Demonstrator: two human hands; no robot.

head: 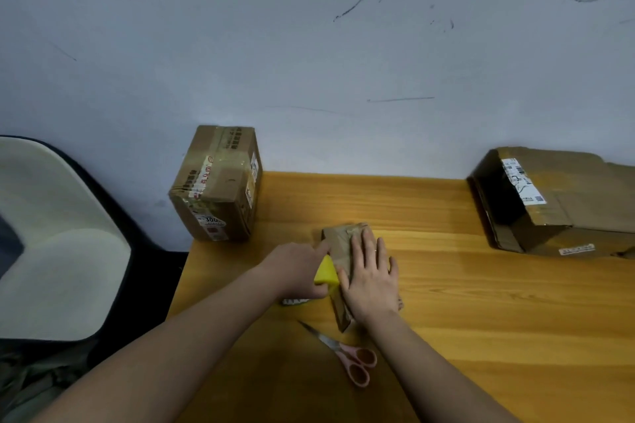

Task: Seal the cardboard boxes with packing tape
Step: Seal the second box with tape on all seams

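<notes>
My right hand (369, 280) lies flat on top of the small box (340, 251) in the middle of the table (481, 302) — fingers straight and spread, palm pressing down, nothing gripped. The box is brown, long and narrow, one end towards me and the other towards the wall.

My left hand (297, 273) is just beside the box on its left, curled round a yellow tape dispenser (325, 272). The index finger points forward and touches the box's left top edge. The dispenser sits against the box's left side; a bit of its toothed edge shows under my hand. I cannot tell whether any tape is on the box yet — my hands cover most of the top.

Scissors (347, 355) with pink handles lie on the table near me, just in front of the box, blades closed, tips pointing towards my left hand.

Two more boxes:
- tall box (216, 182) at the far left corner of the table, against the wall, taped and labelled
- big box (556, 199) at the far right, against the wall, white label on top, side flap loose

A chair (58, 237) with a pale seat stands left of the table.
</notes>
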